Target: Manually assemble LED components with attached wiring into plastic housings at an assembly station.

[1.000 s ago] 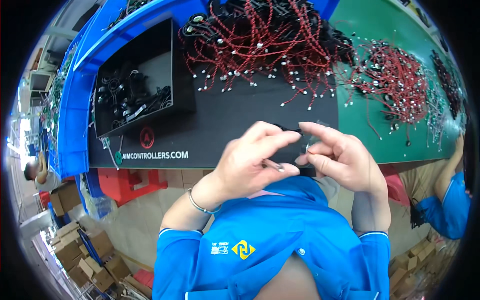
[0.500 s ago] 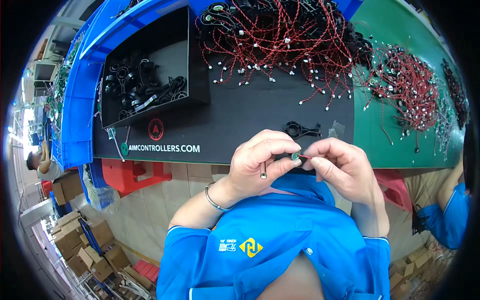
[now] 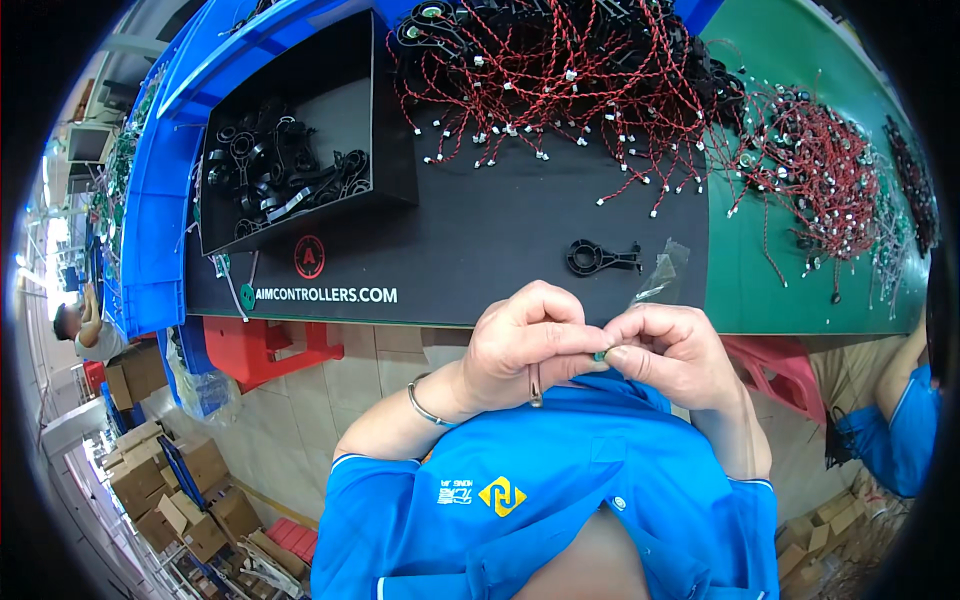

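Observation:
My left hand (image 3: pixel 530 345) and my right hand (image 3: pixel 672 358) meet in front of my chest, just off the mat's near edge. Between their pinched fingertips is a small green round piece (image 3: pixel 600 355), like a tiny circuit board, mostly covered by the fingers. A slim metal rod (image 3: pixel 536 385) is tucked in my left hand and sticks out below its fingers; its other end is hidden. On the mat beyond my hands lies a black plastic ring-shaped bracket (image 3: pixel 597 258), beside a strip of clear film (image 3: pixel 668 268).
A black box (image 3: pixel 395 185) holding several black plastic parts stands at the left, beside a blue bin (image 3: pixel 155 255). Twisted red-black wires (image 3: pixel 560 90) with white plugs spread over the far mat. Another wire pile (image 3: pixel 820 180) covers the green table at the right, near a co-worker's sleeve (image 3: pixel 912 430).
My right hand has moved left against my left fingertips, and the green piece is now more covered. The red wire seen at it before no longer shows. The metal rod has tipped and dropped lower.

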A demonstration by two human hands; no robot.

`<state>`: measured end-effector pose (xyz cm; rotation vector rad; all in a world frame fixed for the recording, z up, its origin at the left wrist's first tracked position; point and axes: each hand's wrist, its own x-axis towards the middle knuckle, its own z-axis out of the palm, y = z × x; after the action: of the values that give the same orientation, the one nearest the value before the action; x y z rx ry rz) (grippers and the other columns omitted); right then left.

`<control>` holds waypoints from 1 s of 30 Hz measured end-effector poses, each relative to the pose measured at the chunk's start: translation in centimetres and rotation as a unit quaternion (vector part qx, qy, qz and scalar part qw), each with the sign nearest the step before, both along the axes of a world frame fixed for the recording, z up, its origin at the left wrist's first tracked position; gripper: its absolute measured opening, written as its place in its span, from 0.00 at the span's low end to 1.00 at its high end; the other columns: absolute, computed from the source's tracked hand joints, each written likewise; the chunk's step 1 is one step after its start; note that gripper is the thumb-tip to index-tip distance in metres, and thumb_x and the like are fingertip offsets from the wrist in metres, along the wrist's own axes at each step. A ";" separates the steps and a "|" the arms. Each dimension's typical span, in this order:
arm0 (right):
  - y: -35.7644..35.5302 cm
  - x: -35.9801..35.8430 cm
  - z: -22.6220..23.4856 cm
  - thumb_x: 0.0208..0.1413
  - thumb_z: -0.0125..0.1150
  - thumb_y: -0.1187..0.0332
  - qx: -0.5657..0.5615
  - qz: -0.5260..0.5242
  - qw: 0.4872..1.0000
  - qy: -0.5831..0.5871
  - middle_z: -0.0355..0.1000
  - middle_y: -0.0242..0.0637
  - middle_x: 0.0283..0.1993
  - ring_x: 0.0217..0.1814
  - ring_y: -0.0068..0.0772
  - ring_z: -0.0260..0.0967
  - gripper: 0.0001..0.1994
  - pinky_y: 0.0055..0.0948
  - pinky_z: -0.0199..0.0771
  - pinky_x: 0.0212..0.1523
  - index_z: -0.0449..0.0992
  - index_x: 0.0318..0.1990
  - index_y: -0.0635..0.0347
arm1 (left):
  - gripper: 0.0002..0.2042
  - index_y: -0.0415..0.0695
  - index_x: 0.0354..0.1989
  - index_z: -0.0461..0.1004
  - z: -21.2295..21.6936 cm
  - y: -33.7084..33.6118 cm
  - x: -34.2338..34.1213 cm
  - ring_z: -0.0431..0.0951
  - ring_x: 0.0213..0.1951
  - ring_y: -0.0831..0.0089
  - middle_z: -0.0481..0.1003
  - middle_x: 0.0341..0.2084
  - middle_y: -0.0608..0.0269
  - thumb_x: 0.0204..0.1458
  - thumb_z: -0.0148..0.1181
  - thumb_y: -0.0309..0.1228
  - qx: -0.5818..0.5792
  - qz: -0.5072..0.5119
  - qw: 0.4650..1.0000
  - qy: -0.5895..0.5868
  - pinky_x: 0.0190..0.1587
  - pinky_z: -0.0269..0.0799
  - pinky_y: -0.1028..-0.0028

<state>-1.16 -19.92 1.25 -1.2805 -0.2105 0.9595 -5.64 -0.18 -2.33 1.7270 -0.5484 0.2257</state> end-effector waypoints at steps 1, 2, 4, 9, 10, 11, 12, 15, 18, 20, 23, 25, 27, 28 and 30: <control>-0.2 -0.1 -0.3 0.52 0.59 0.72 0.003 0.002 1.000 0.011 0.72 0.31 0.30 0.31 0.13 0.66 0.08 0.15 0.68 0.30 0.74 0.38 0.67 | 0.15 0.43 0.36 0.76 -0.2 -0.1 -0.2 0.69 0.30 0.77 0.69 0.30 0.64 0.37 0.69 0.27 -0.002 -0.008 1.000 -0.003 0.29 0.66 0.81; -0.4 -0.2 -0.4 0.52 0.59 0.72 0.003 0.003 1.000 0.010 0.72 0.31 0.30 0.31 0.13 0.66 0.08 0.15 0.68 0.30 0.74 0.38 0.67 | 0.16 0.43 0.36 0.76 -0.3 -0.1 -0.3 0.69 0.30 0.77 0.69 0.30 0.64 0.36 0.70 0.28 -0.005 -0.015 1.000 -0.006 0.28 0.66 0.80; -1.0 -0.4 -0.6 0.51 0.61 0.73 -0.035 -0.033 0.999 -0.006 0.72 0.30 0.30 0.30 0.12 0.66 0.08 0.15 0.67 0.29 0.75 0.37 0.67 | 0.24 0.39 0.44 0.73 0.9 0.4 0.4 0.67 0.26 0.78 0.69 0.32 0.62 0.35 0.70 0.33 0.062 0.044 0.997 -0.008 0.27 0.63 0.82; -0.7 1.0 0.4 0.44 0.64 0.74 -0.236 -0.101 0.881 -0.396 0.71 0.36 0.27 0.25 0.27 0.68 0.05 0.23 0.66 0.25 0.78 0.31 0.63 | 0.26 0.42 0.48 0.69 1.6 0.4 2.2 0.71 0.27 0.75 0.68 0.37 0.61 0.37 0.68 0.30 0.231 0.127 0.951 0.160 0.29 0.67 0.77; -0.4 1.2 0.4 0.44 0.64 0.74 -0.235 -0.099 0.882 -0.397 0.71 0.36 0.27 0.25 0.27 0.68 0.05 0.23 0.66 0.25 0.78 0.31 0.63 | 0.25 0.44 0.48 0.69 1.4 0.3 2.5 0.74 0.29 0.72 0.68 0.38 0.60 0.37 0.67 0.30 0.303 0.120 0.933 0.151 0.30 0.69 0.75; -0.2 1.4 0.3 0.43 0.64 0.74 -0.262 -0.096 0.851 -0.445 0.70 0.36 0.26 0.26 0.29 0.68 0.06 0.25 0.66 0.26 0.78 0.30 0.62 | 0.24 0.44 0.47 0.70 1.6 0.1 2.8 0.76 0.32 0.68 0.68 0.36 0.60 0.37 0.67 0.32 0.339 0.114 0.922 0.151 0.33 0.71 0.71; -0.1 1.6 0.4 0.42 0.64 0.73 -0.290 -0.094 0.815 -0.492 0.69 0.35 0.25 0.27 0.31 0.68 0.06 0.26 0.66 0.26 0.78 0.30 0.61 | 0.24 0.44 0.47 0.70 1.5 0.1 2.9 0.76 0.32 0.68 0.68 0.36 0.60 0.37 0.67 0.32 0.338 0.114 0.922 0.150 0.33 0.71 0.71; 0.4 1.8 0.1 0.41 0.64 0.72 -0.297 -0.104 0.792 -0.523 0.68 0.35 0.25 0.28 0.34 0.66 0.06 0.30 0.66 0.28 0.78 0.30 0.59 | 0.22 0.43 0.44 0.71 1.1 -0.1 3.2 0.77 0.30 0.68 0.70 0.34 0.61 0.37 0.67 0.31 0.319 0.111 0.933 0.126 0.33 0.72 0.73; 0.6 2.1 -0.1 0.41 0.63 0.72 -0.298 -0.101 0.772 -0.552 0.68 0.34 0.25 0.28 0.34 0.66 0.06 0.31 0.65 0.28 0.78 0.30 0.58 | 0.19 0.40 0.42 0.70 1.0 -0.4 3.3 0.77 0.30 0.75 0.73 0.33 0.62 0.39 0.66 0.27 0.246 0.094 0.954 0.142 0.33 0.72 0.76; 0.6 2.3 0.0 0.41 0.63 0.72 -0.299 -0.099 0.762 -0.565 0.67 0.33 0.25 0.28 0.34 0.65 0.06 0.31 0.64 0.28 0.78 0.30 0.58 | 0.17 0.38 0.40 0.70 1.0 -0.7 3.3 0.76 0.33 0.81 0.74 0.34 0.63 0.40 0.65 0.23 0.111 0.069 0.958 0.255 0.33 0.72 0.80; 0.7 2.4 0.6 0.41 0.63 0.72 -0.303 -0.087 0.728 -0.609 0.67 0.31 0.25 0.29 0.33 0.64 0.07 0.30 0.63 0.29 0.77 0.31 0.57 | 0.16 0.36 0.41 0.68 0.4 -1.1 3.0 0.74 0.33 0.84 0.74 0.35 0.63 0.42 0.64 0.21 -0.057 0.049 0.953 0.295 0.32 0.70 0.84; 0.6 2.5 0.9 0.41 0.63 0.72 -0.306 -0.069 0.704 -0.637 0.66 0.30 0.25 0.29 0.32 0.63 0.07 0.30 0.61 0.30 0.77 0.31 0.57 | 0.17 0.37 0.42 0.67 1.7 -1.2 3.2 0.72 0.31 0.86 0.73 0.35 0.63 0.43 0.62 0.20 -0.046 0.044 0.947 0.315 0.30 0.68 0.86; 0.7 2.6 0.9 0.41 0.63 0.72 -0.306 -0.067 0.696 -0.646 0.66 0.30 0.25 0.29 0.32 0.63 0.07 0.29 0.60 0.30 0.77 0.31 0.57 | 0.17 0.37 0.43 0.66 2.0 -1.4 3.2 0.71 0.30 0.88 0.73 0.36 0.62 0.44 0.61 0.19 -0.034 0.043 0.941 0.334 0.29 0.66 0.88; 0.7 2.6 0.9 0.41 0.63 0.72 -0.305 -0.064 0.687 -0.656 0.66 0.30 0.24 0.29 0.31 0.63 0.07 0.29 0.60 0.29 0.77 0.31 0.57 | 0.17 0.38 0.45 0.65 1.7 -1.6 3.1 0.68 0.27 0.91 0.74 0.35 0.63 0.44 0.60 0.19 -0.088 0.037 0.934 0.343 0.27 0.63 0.90; 0.8 2.6 1.0 0.41 0.62 0.72 -0.308 -0.058 0.679 -0.664 0.65 0.30 0.24 0.28 0.31 0.63 0.07 0.30 0.60 0.29 0.76 0.31 0.57 | 0.18 0.38 0.46 0.64 1.0 -1.7 3.1 0.65 0.25 0.93 0.74 0.35 0.63 0.45 0.58 0.18 -0.142 0.031 0.925 0.352 0.25 0.60 0.91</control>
<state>1.44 -19.08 2.29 -2.4230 -0.9700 -0.2714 -2.58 -1.93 -1.30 1.4121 0.0715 -0.2620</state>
